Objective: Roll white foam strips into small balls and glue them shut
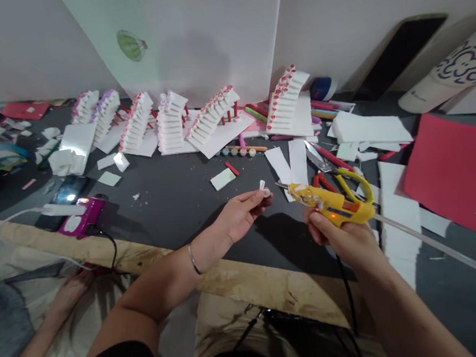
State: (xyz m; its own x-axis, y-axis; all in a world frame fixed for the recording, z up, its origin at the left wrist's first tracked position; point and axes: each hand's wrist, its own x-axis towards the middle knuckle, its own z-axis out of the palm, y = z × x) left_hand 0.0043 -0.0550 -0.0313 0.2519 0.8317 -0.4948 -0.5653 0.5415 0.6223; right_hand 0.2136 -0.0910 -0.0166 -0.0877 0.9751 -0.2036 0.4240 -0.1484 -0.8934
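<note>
Between the thumb and fingers of my left hand (243, 214) is a small curled strip of white paper (266, 191). My right hand (345, 238) is wrapped round a yellow hot glue gun (327, 201), whose small orange light is lit. A long clear glue stick (439, 247) sticks out of its back. The gun's metal nozzle points left, a short gap away from the paper piece. Beyond my hands, a small pale card (223, 179) lies on the dark table with a red paper roll (232, 168) beside it.
Several small white model staircases (211, 117) with pink and purple tops line the wall. Yellow-handled scissors (355, 185), white strips (298, 162) and a red sheet (458, 176) lie right. A magenta box (83, 217) with cables sits left. Another person's arm (65, 299) rests lower left.
</note>
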